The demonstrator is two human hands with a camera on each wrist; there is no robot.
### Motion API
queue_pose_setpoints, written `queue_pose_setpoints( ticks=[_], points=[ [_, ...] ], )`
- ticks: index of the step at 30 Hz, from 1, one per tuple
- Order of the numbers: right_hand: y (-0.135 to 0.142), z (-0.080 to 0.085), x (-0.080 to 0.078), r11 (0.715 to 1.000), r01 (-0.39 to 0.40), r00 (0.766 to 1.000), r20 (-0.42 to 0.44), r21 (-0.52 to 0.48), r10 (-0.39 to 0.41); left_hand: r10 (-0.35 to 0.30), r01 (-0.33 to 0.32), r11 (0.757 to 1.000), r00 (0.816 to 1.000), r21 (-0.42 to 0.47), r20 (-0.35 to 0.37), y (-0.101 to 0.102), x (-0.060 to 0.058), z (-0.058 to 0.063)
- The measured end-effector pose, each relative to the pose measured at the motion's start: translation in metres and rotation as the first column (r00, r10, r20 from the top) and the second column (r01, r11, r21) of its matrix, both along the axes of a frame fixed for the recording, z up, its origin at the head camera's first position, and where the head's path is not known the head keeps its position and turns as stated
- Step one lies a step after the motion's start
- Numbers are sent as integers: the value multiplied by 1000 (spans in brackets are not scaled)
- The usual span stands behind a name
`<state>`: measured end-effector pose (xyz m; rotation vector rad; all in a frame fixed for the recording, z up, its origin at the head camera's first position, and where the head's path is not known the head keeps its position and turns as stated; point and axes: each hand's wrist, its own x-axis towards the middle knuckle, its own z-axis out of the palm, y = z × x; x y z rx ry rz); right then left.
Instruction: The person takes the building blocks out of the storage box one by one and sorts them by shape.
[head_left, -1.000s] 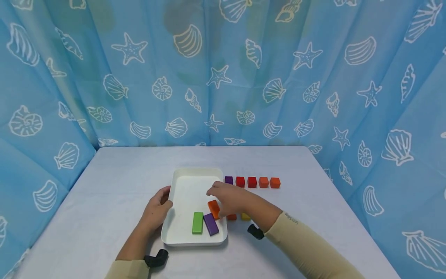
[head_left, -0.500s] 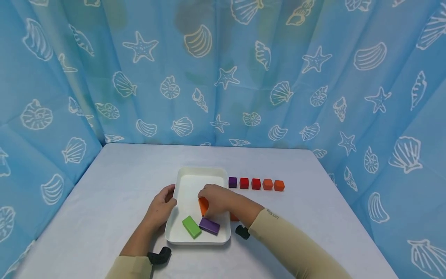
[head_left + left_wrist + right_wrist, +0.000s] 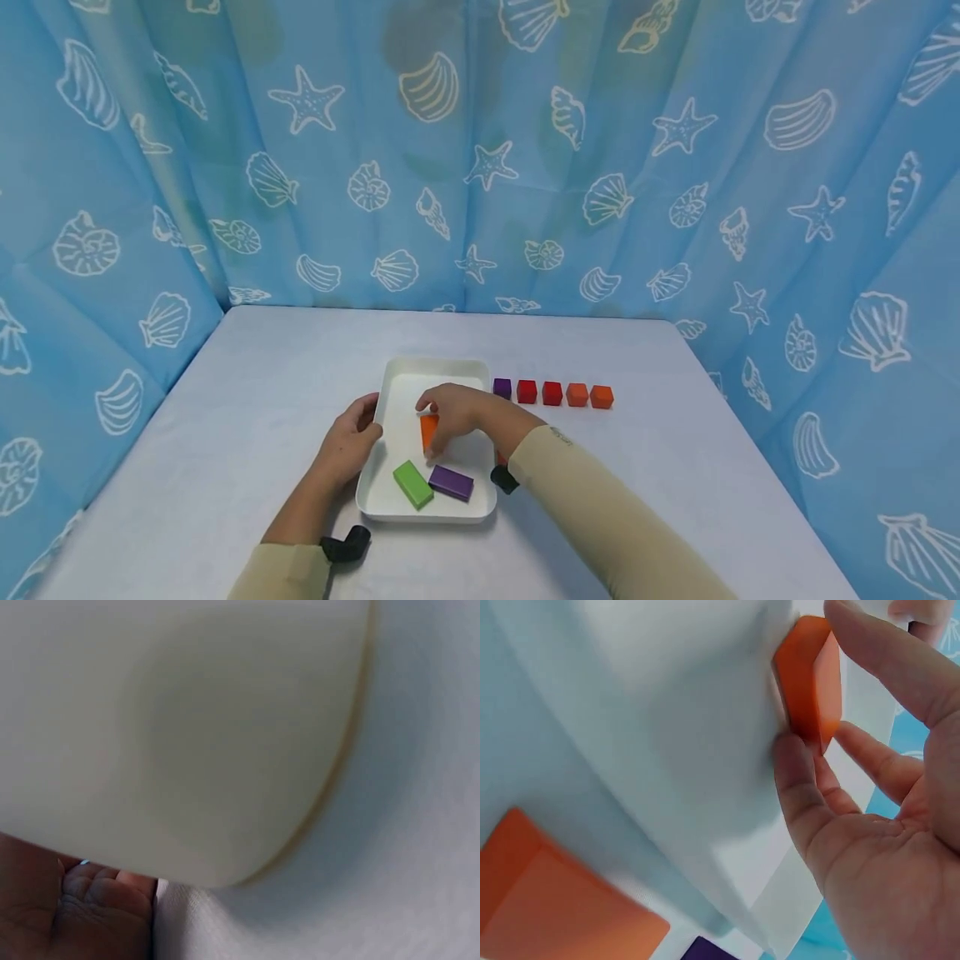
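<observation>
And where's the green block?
In the head view, the green block lies in the near part of the tray, just left of its purple block.

1. You have one mark that looks like writing: small dark lettering [image 3: 560,435] on your right sleeve [image 3: 607,512], just up the arm from your right hand [image 3: 457,410].
2. It begins close to the cuff, near the sleeve's edge farthest from you, and runs along the arm as a short line; in the head view it is too small and blurred for you to make out a word.
3. Around your left hand [image 3: 351,446], and in both wrist views, you can read no text, label, brand, number or sign.
</observation>
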<state>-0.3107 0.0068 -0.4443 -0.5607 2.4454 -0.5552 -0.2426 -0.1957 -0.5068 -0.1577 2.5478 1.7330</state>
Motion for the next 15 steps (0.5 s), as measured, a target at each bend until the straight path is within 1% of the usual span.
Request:
queue_pose_setpoints(
  ticks=[4, 7, 11, 15],
  points=[
    [-6, 1, 0, 1000, -14, 1000, 3, -8, 14, 0, 0, 1000, 1000, 1, -12, -2, 0, -2],
    [-7, 3, 1, 1000, -6, 1000, -4, -15, 6, -3, 3, 1000, 1000, 14, -12, -1, 0, -4],
    [0, 2, 3, 1000, 22, 1000, 4, -8, -22, -12, 12, 1000, 1000, 24, 1, 1, 0, -5],
    [8, -1, 6, 1000, 20, 1000, -6, -6, -20, -10, 10, 1000, 1000, 18, -3, 0, -1, -2]
  ],
)
